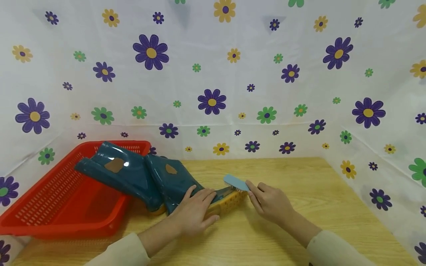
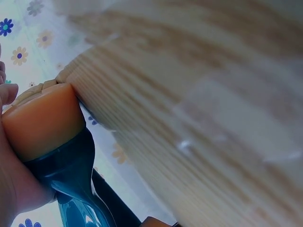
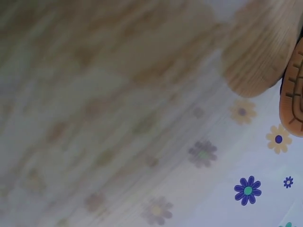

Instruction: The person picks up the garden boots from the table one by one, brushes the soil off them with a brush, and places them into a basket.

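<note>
A dark teal rubber boot [image 1: 174, 175] with a tan sole [image 1: 229, 204] lies on the table, toe to the right. My left hand [image 1: 196, 212] holds it around the foot, fingers over the upper and thumb along the sole side. The left wrist view shows that hand wrapped against the orange-tan heel [image 2: 47, 120]. With my right hand [image 1: 271, 203] I grip the handle end of a light blue brush [image 1: 235, 181], its bristles down on the toe. The right wrist view catches only the ridged sole [image 3: 294, 101] at its edge; the hand is out of that frame.
A matching boot [image 1: 128, 173] lies beside it on the left, its shaft over a red plastic basket [image 1: 114, 221]. Both shafts carry a brown patch. A flower-printed white sheet [image 1: 253, 70] stands behind and along the sides of the wooden table [image 1: 299, 229].
</note>
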